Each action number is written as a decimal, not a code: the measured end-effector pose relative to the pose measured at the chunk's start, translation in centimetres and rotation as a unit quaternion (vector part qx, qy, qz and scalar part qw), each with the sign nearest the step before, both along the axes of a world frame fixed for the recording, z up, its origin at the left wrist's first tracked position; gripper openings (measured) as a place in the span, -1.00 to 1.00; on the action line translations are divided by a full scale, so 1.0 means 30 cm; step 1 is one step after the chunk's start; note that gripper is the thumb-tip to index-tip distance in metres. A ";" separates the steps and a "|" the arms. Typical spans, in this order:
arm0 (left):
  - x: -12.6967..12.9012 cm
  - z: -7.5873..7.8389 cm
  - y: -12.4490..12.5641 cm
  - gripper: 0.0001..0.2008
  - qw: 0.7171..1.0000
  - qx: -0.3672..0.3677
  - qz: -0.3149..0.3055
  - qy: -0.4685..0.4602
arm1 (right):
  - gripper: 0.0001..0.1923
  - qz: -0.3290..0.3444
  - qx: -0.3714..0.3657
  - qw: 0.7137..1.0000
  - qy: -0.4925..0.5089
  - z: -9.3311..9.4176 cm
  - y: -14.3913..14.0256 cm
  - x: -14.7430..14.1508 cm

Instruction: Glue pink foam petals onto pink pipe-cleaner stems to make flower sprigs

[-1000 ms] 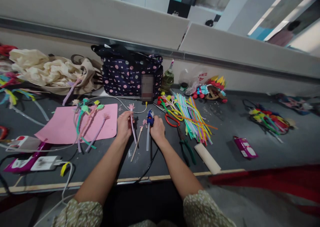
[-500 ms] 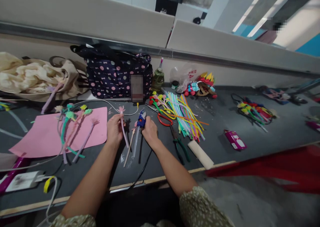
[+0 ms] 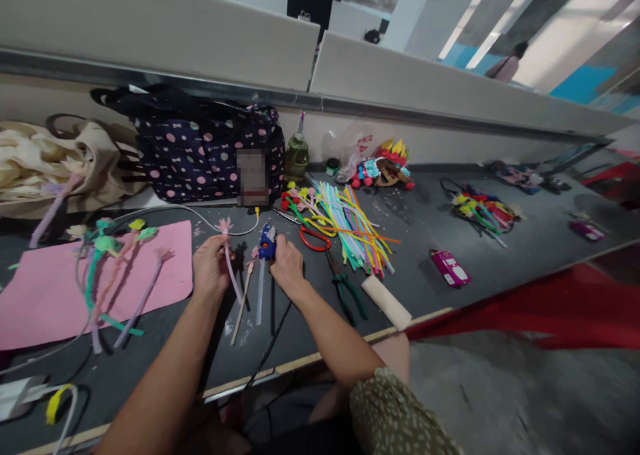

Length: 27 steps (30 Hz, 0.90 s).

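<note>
Pinched in the fingers of my left hand (image 3: 210,265) is a pipe-cleaner flower (image 3: 231,263) with a pink spread head and a long lilac stem. My right hand (image 3: 287,261) is closed around a blue hot glue gun (image 3: 267,241), its nozzle pointing away from me. A clear glue stick (image 3: 261,291) juts from its back end toward me. Between the two hands a thin beige stick (image 3: 242,305) with a pinkish top lies on the dark table (image 3: 310,348). The flower's head stands apart from the glue gun. My palms are hidden from view.
Pipe-cleaner flowers (image 3: 113,268) lie on a pink sheet (image 3: 45,275) at left. Right of my hands are green-handled pliers (image 3: 350,291), red-handled scissors (image 3: 315,240), loose pipe cleaners (image 3: 350,225) and a beige roll (image 3: 386,301). A polka-dot bag (image 3: 200,148) and green bottle (image 3: 297,156) stand behind.
The camera view has swung right, so the whole table appears shifted left. Both hands keep their holds on the flower and the glue gun, with little movement between them.
</note>
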<state>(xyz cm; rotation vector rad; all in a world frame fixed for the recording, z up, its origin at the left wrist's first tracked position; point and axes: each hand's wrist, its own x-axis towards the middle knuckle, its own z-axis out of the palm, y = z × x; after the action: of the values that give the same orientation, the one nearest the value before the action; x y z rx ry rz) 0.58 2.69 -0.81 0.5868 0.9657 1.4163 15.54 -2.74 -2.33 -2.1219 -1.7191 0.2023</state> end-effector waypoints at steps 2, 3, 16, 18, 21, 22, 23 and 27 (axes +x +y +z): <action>0.003 0.002 -0.002 -0.80 1.000 0.003 0.000 0.005 | -0.77 -0.001 0.025 0.999 0.032 -0.003 -0.001 0.009; 0.003 0.004 -0.003 -0.80 1.000 0.003 0.001 0.010 | -0.76 -0.001 0.039 0.998 0.053 -0.004 -0.002 0.012; 0.012 0.005 -0.024 -0.85 0.996 0.050 -0.064 0.040 | -0.85 0.002 0.164 0.879 0.449 -0.059 0.041 0.010; 0.014 0.001 -0.025 -0.85 0.995 0.054 -0.070 0.044 | -0.85 -0.007 0.169 0.848 0.501 -0.071 0.054 0.013; 0.018 -0.004 -0.025 -0.84 0.994 0.054 -0.081 0.046 | -0.81 -0.019 0.183 0.808 0.560 -0.079 0.066 0.011; 0.019 -0.005 -0.025 -0.84 0.994 0.052 -0.086 0.045 | -0.79 -0.020 0.187 0.795 0.577 -0.077 0.068 0.010; 0.020 -0.006 -0.026 -0.83 0.993 0.051 -0.093 0.043 | -0.77 -0.020 0.187 0.782 0.594 -0.073 0.067 0.008; 0.020 -0.004 -0.032 -0.82 0.993 0.036 -0.103 0.034 | -0.73 -0.049 0.155 0.761 0.628 -0.048 0.055 0.011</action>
<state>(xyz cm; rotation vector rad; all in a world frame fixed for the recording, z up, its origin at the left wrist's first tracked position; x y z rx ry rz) 1.20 1.73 -0.93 0.7711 0.8830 1.2577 15.86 -1.09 -3.76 -1.2022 -0.7147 0.9658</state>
